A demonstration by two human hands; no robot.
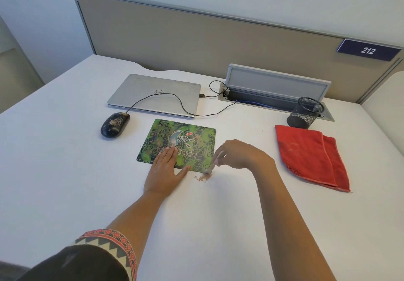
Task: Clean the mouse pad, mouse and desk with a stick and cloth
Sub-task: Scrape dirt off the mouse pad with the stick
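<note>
- A patterned sleeve (105,252) covers the left upper arm at the bottom left corner; both forearms are bare.
- The white desk (61,171) fills most of the view.
- A black mouse (115,124) lies on the desk to the left of the mouse pad, apart from it, with brownish specks on its top. Its cable (153,97) runs over the lid of a closed silver laptop (140,90) behind it.
- The green mouse pad (196,134) lies flat on the desk just in front of the laptop, with a few brown crumbs near its middle.
- The left hand (165,171) lies flat with its fingers straight, pressing on the pad's near edge.
- A small pile of brown crumbs (203,177) sits on the desk just off the pad's near right corner.
- The stick (216,159), thin and pale, slants down, its lower end at that pile.
- The right hand (242,155) has its fingers curled, pinching the stick's upper part.
- A grey cable box (277,84) stands open at the back of the desk.
- A black mesh pen cup (305,113) stands just beside it.
- The red cloth (310,156) lies folded on the desk in front of the cup, well to the right of the right hand.
- A plate reading 212 (368,50) hangs on the partition (175,40).
</note>
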